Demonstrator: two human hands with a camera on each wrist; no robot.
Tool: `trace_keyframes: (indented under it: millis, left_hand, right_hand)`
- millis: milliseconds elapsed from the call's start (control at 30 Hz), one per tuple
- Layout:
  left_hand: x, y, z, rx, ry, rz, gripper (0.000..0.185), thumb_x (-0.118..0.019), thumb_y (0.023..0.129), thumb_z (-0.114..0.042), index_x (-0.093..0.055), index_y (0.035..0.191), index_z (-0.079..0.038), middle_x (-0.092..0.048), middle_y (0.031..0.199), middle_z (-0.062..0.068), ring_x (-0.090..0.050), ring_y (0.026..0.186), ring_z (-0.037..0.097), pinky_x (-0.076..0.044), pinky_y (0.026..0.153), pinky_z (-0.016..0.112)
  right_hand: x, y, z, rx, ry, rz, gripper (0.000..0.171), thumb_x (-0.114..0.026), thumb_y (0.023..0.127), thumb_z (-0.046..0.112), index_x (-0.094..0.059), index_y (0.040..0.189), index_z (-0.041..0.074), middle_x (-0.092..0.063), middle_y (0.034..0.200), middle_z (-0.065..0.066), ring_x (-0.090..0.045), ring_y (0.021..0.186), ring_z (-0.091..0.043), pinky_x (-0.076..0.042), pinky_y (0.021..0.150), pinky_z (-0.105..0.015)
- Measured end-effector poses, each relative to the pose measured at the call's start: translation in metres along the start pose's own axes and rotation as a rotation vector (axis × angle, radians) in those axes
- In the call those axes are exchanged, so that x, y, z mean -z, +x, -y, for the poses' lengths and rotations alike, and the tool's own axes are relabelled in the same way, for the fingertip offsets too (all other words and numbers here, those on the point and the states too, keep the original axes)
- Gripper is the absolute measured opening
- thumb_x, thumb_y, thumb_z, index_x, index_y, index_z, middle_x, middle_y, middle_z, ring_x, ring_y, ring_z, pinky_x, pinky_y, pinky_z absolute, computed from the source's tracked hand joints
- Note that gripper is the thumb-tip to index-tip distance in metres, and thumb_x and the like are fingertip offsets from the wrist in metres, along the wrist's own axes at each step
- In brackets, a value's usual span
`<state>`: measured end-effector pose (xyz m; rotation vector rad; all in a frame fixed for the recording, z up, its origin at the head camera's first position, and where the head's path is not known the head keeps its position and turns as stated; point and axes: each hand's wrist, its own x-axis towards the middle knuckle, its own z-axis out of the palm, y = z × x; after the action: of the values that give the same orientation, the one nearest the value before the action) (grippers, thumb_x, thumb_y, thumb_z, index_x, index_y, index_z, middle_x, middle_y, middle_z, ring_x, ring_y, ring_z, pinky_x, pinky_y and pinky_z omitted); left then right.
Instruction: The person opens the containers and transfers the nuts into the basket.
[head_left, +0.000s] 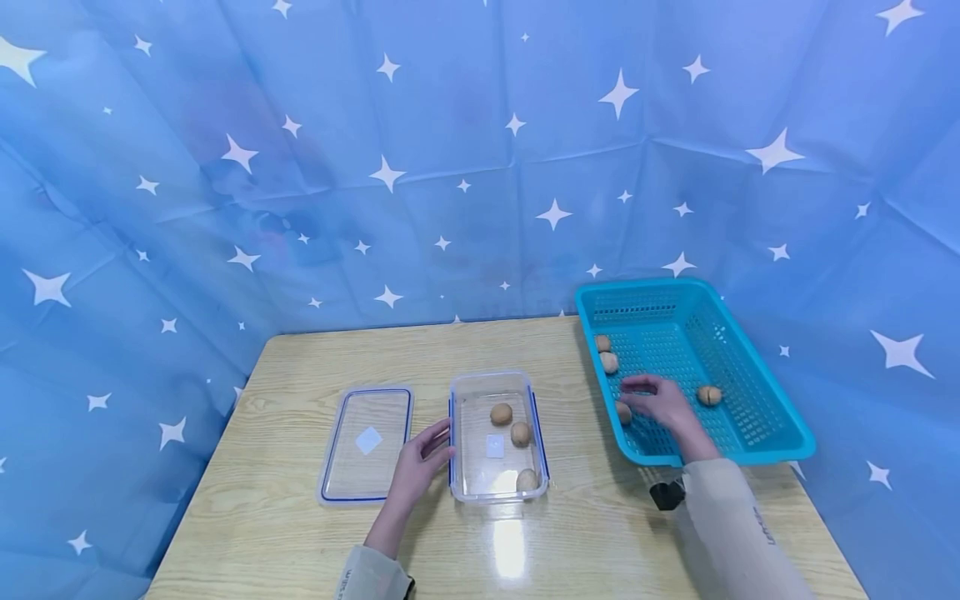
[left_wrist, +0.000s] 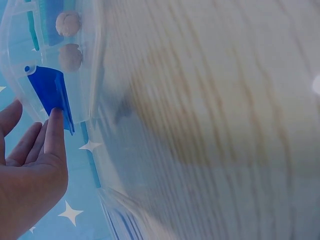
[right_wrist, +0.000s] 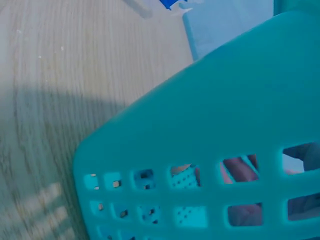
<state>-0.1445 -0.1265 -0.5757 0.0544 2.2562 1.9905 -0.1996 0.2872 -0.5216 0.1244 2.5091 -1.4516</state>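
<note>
We see a light wooden table carrying everything. Just right of the left hand stands a clear container with blue clips, its near wall touched by that hand's fingers. Just left of the same hand a clear lid lies flat on the wood. Around the right hand sits a teal basket at the table's right edge. Near that wrist, on the wood, lies a small black object.

Teal basket wall, fingers behind holes.
</note>
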Motion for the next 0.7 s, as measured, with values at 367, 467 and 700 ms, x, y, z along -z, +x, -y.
trace_keyframes:
  millis: [367, 467, 700]
  left_hand:
    - [0.0, 0.0, 0.0, -0.007, 0.003, -0.001, 0.051, -0.064, 0.094, -0.001, -0.049, 0.142, 0.003, -0.05, 0.146, 0.026, -0.052, 0.134, 0.042, -0.054, 0.105, 0.029]
    - [0.0, 0.0, -0.001, -0.005, 0.008, -0.002, 0.051, -0.064, 0.094, -0.001, -0.049, 0.142, 0.003, -0.051, 0.146, 0.026, -0.052, 0.134, 0.042, -0.054, 0.105, 0.029]
    - [0.0, 0.0, 0.001, -0.01, 0.012, 0.001, 0.05, -0.063, 0.094, 0.0, -0.049, 0.142, 0.005, -0.051, 0.145, 0.028, -0.052, 0.134, 0.043, -0.054, 0.105, 0.028]
  right_hand:
    - [-0.001, -0.006, 0.021, 0.09, 0.03, -0.093, 0.053, -0.061, 0.1, 0.032, -0.052, 0.139, -0.002, -0.054, 0.142, -0.027, -0.049, 0.133, -0.043, -0.046, 0.109, -0.058]
    - [-0.003, -0.01, 0.032, 0.113, 0.049, -0.107, 0.051, -0.061, 0.1, 0.03, -0.052, 0.138, -0.002, -0.054, 0.142, -0.026, -0.05, 0.133, -0.044, -0.044, 0.111, -0.06]
    - [-0.015, -0.015, 0.05, 0.165, 0.059, -0.134, 0.045, -0.061, 0.1, 0.023, -0.054, 0.138, 0.0, -0.059, 0.139, -0.023, -0.056, 0.128, -0.04, -0.049, 0.109, -0.052]
